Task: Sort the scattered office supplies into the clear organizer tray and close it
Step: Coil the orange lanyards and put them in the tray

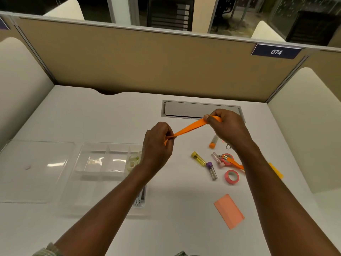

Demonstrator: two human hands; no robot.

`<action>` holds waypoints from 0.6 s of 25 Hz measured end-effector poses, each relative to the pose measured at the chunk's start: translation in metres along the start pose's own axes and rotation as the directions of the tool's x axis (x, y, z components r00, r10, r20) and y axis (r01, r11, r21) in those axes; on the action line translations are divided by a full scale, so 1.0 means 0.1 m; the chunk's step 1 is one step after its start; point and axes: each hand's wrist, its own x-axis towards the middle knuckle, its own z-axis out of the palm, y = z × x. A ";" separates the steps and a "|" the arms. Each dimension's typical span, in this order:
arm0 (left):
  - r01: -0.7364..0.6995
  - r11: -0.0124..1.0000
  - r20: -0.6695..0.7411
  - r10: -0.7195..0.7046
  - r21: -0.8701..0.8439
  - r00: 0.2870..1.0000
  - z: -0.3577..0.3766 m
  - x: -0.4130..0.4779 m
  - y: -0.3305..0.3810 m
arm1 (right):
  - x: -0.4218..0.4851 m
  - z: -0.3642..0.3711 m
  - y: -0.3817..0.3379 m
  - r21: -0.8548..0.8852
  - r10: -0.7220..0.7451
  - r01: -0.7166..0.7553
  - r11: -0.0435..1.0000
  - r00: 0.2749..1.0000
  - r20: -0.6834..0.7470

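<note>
Orange strap (190, 126), pinched taut between raised hands

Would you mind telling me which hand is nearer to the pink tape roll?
Right. The right hand is up-table from the pink tape roll; the left hand is farther away, beside the organizer tray.

White counter (92, 111), grey cable hatch (184, 109) at back. Tan partition (147, 60), "074" plate (276, 51). Black chair (170, 13) beyond.

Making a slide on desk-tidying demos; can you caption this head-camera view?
Left hand and right hand stretch an orange strap above the desk, beside the open clear organizer tray.
</note>
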 end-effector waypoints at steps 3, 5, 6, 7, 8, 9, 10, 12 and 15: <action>-0.052 0.980 0.134 0.027 0.190 0.991 0.00 -0.08 -0.12 | 0.00 0.00 -0.08 0.283 0.144 -0.161 0.946 0.986 0.081; 0.035 0.993 0.289 -0.067 0.117 0.955 0.00 -0.09 -0.09 | -0.02 -0.02 -0.15 0.395 0.230 -0.315 0.863 0.941 0.248; 0.094 0.995 0.328 -0.099 0.031 0.940 -0.02 -0.05 -0.02 | -0.04 -0.01 -0.17 0.424 0.244 -0.382 0.821 0.907 0.344; 0.127 0.990 0.341 -0.100 -0.056 0.935 -0.03 0.03 0.06 | -0.05 0.01 -0.18 0.456 0.237 -0.438 0.775 0.870 0.432; 0.137 0.983 0.348 -0.087 -0.122 0.934 -0.03 0.11 0.12 | -0.06 0.04 -0.19 0.491 0.216 -0.485 0.724 0.835 0.505; 0.163 0.966 0.373 -0.080 -0.198 0.924 -0.05 0.19 0.17 | -0.08 0.07 -0.20 0.528 0.185 -0.523 0.669 0.806 0.562; 0.219 0.934 0.415 -0.087 -0.283 0.906 -0.07 0.26 0.20 | -0.09 0.09 -0.20 0.567 0.149 -0.549 0.615 0.786 0.600; 0.360 0.835 0.505 -0.117 -0.416 0.855 -0.11 0.36 0.22 | -0.09 0.10 -0.19 0.613 0.080 -0.546 0.572 0.780 0.620; 0.332 0.863 0.479 -0.123 -0.381 0.869 -0.19 0.45 0.17 | -0.13 0.04 -0.13 0.446 0.036 -0.359 0.820 0.810 0.585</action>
